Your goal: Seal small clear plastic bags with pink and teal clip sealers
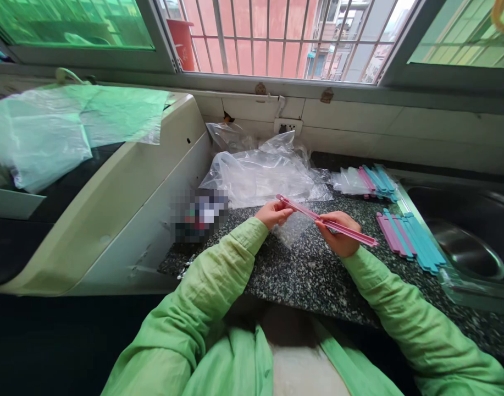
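Observation:
A long, thin pink bag clip (304,209) slants across in front of me, its left end higher. My left hand (274,214) pinches it near that end, fingers closed. Further along, my right hand (339,234) is closed around its middle, and the other end sticks out to the right past the hand. Below the clip, between my hands, a small clear plastic bag (292,229) shows; I cannot tell whether the clip touches it. To the right lie rows of pink clips (392,233) and blue clips (422,242) of the same shape.
Crumpled clear plastic bags (262,173) lie at the back of the speckled counter (293,280). More clips and small packets (353,180) sit behind the rows. A metal sink (468,250) is on the right, a large cream machine (153,181) on the left.

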The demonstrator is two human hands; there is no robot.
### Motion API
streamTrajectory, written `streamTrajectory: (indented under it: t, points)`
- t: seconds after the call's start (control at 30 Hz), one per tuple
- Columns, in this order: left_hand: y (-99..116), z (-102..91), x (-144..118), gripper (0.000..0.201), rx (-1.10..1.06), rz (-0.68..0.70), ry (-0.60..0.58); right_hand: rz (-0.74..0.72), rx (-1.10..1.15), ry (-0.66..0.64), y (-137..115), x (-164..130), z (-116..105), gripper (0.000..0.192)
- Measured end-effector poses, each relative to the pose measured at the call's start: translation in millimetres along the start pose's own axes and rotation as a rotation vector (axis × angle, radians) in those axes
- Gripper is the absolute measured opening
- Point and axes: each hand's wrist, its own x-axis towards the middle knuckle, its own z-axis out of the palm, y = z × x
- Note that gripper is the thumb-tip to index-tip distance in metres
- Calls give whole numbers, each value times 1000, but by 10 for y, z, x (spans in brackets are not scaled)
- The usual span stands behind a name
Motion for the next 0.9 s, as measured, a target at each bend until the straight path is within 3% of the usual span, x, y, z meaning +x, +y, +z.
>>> streamTrajectory:
  t: [0.63, 0.9]
  points:
    - [17, 30, -18, 40, -103, -58, 121, 57, 46, -57, 8, -72, 57, 8]
    - [18, 49, -4, 37, -115, -58, 188, 13, -3, -71, -6, -54, 52, 10]
